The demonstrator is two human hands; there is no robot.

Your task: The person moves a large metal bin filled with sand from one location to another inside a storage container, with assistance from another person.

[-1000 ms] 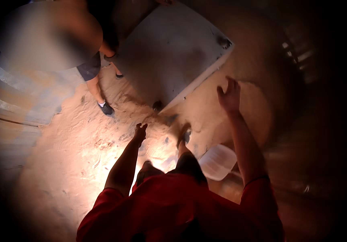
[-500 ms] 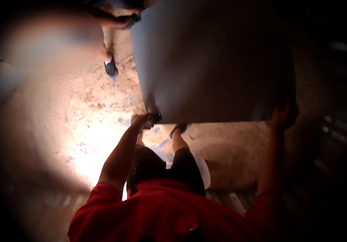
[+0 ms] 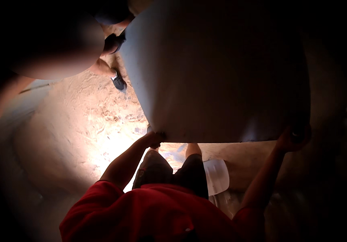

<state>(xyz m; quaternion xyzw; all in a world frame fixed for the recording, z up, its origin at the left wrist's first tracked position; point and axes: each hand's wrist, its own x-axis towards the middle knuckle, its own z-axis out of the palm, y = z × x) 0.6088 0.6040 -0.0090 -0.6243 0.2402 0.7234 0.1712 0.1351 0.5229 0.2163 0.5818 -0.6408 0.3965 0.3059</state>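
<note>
A large flat grey sheet (image 3: 218,80) spreads out in front of me, its near edge level with my thighs. My left hand (image 3: 156,139) is closed on its near left corner. At the near right corner, my right hand (image 3: 296,138) grips the edge, dim in shadow. Across from me a co-worker's dark-gloved hand (image 3: 116,42) is at the sheet's left edge, toward the far side. The far end of the sheet fades into darkness, so what it is made of is hard to tell.
Bright light falls on the sandy, scuffed ground (image 3: 88,133) to my left. A co-worker's dark shoe (image 3: 119,82) stands beside the sheet's left edge. A whitish plastic container (image 3: 216,176) is just right of my legs. The right side is very dark.
The sheet and both my hands have come nearer to my body, and my right hand has shifted slightly right. The co-worker's hand has moved closer and left along the sheet.
</note>
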